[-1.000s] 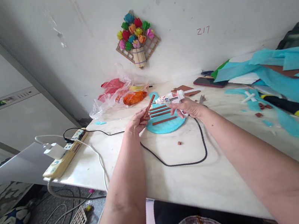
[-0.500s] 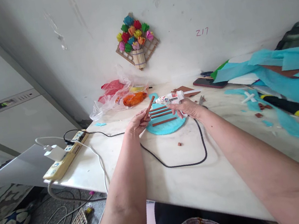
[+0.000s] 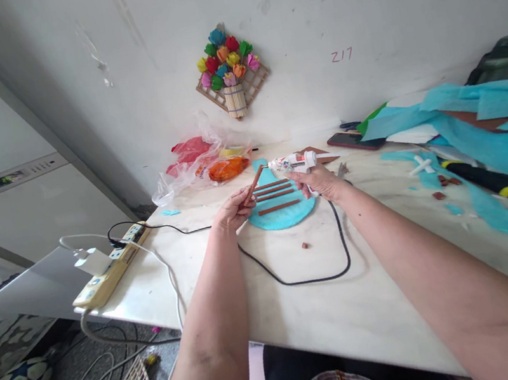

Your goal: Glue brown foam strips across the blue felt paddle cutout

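My left hand (image 3: pixel 232 211) pinches a thin brown stick (image 3: pixel 254 185), its free end tilted up to the right. My right hand (image 3: pixel 319 180) grips a white glue gun (image 3: pixel 291 161) with the nozzle pointing left, touching or almost touching the tip of that stick. Under both hands lies a blue vase-shaped paper piece (image 3: pixel 282 212) with three brown strips (image 3: pixel 278 207) laid across it. The gun's black cord (image 3: pixel 306 278) loops over the white table (image 3: pixel 341 311) toward me.
A power strip (image 3: pixel 109 267) with a white charger sits at the table's left edge. Plastic bags (image 3: pixel 204 162) lie by the wall under a paper-flower basket (image 3: pixel 229 68). Blue paper sheets (image 3: pixel 495 132), a phone (image 3: pixel 356 139) and a black-yellow tool (image 3: pixel 494 181) fill the right side.
The glue gun has risen slightly and its nozzle has closed in on the tip of the stick. My left hand has hardly moved.
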`<state>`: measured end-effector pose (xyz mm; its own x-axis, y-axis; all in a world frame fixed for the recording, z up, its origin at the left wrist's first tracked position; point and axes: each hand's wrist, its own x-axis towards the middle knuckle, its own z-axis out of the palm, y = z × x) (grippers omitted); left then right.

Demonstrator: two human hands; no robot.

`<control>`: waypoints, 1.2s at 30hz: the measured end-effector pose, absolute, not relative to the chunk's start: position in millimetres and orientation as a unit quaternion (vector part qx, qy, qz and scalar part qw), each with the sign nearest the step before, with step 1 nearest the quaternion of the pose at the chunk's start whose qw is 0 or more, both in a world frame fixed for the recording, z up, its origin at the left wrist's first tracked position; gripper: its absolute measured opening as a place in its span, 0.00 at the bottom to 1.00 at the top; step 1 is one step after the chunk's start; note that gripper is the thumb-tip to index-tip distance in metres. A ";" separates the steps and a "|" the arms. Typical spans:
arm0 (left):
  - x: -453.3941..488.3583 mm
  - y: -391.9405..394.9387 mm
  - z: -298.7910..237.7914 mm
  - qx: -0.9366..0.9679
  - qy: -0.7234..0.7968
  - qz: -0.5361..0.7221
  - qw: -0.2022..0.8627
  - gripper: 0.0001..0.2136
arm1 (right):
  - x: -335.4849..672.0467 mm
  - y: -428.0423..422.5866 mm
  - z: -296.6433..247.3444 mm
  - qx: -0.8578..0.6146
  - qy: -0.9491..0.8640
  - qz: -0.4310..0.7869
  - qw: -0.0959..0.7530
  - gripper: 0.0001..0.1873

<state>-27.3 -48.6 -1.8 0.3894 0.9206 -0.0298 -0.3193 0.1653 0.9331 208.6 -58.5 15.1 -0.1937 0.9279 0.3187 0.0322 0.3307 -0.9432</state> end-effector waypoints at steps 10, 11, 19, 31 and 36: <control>-26.5 -50.7 0.2 0.470 0.337 0.454 0.677 0.10 | 208.0 -60.6 17.3 -0.386 -0.655 0.461 0.458 0.18; -26.5 -50.7 -0.1 0.464 0.334 0.456 0.682 0.10 | 207.7 -61.7 18.1 -0.385 -0.658 0.464 0.452 0.18; -28.2 -49.7 -1.9 0.470 0.347 0.453 0.674 0.10 | 207.1 -62.1 18.5 -0.381 -0.639 0.462 0.482 0.18; -26.3 -52.4 0.0 0.396 0.279 0.451 0.750 0.04 | 209.7 -58.7 15.7 -0.374 -0.614 0.455 0.525 0.18; -27.5 -51.4 -1.4 0.369 0.263 0.453 0.768 0.07 | 209.4 -60.7 18.6 -0.337 -0.640 0.461 0.514 0.20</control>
